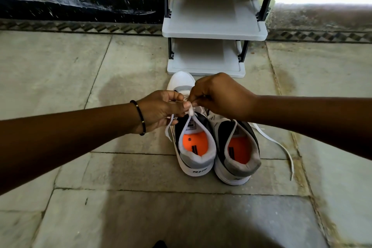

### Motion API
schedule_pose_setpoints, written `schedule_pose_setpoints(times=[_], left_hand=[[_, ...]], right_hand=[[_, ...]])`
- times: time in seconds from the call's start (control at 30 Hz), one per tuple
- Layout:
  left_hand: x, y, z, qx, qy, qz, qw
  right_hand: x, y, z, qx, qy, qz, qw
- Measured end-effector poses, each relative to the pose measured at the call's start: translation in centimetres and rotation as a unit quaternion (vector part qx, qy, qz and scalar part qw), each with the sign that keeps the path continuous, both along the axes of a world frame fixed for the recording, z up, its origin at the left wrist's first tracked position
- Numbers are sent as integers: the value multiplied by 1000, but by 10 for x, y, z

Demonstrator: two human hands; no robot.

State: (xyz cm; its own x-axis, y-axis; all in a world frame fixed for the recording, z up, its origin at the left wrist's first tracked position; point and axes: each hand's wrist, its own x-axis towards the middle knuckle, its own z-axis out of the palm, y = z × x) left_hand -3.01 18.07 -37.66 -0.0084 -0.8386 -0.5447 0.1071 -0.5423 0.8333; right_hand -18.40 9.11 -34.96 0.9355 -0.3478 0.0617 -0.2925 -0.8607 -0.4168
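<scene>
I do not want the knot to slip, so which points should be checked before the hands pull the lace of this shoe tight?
1. The left hand pinches the lace: ok.
2. The right hand pinches the same lace: ok.
3. The shoe under the hands stands flat on the floor: ok.
4. The knot is formed properly: cannot tell, the hands hide it.
5. The other shoe is tied: not ok, its loose lace lies on the floor.
</scene>
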Motion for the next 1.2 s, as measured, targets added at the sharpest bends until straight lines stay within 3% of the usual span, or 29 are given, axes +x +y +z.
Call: schedule_pose_setpoints(times=[0.13, 0.33, 0.57, 0.63, 0.73, 0.8, 0.97, 1.07, 1.13, 1.2], left_hand=[[-1, 2, -4, -65, -81, -1, 995], [2, 6, 0, -176, -174, -23, 969], [5, 0, 14, -235, -281, -91, 926], [7, -3, 21, -256, -345, -124, 894], [10, -4, 24, -322, -465, -181, 805], [11, -2, 22, -329, -514, -211, 764], [12, 4, 17, -249, -557, -237, 756], [8, 4, 20, -199, -622, -279, 704], [8, 2, 21, -159, -615, -288, 716], [10, 2, 24, -133, -531, -267, 793]], right_hand=[[4, 3, 0, -15, 44, 3, 999], [9, 4, 2, 86, 57, -55, 993], [10, 8, 7, 150, 61, -97, 982], [10, 8, 9, 177, 44, -107, 977], [12, 10, 11, 207, 29, -122, 970], [14, 14, 10, 203, 32, -130, 970], [16, 26, 6, 211, 12, -136, 968], [19, 31, 3, 206, 1, -145, 968], [21, 33, 0, 201, -3, -152, 968], [21, 34, -2, 201, -5, -163, 966]])
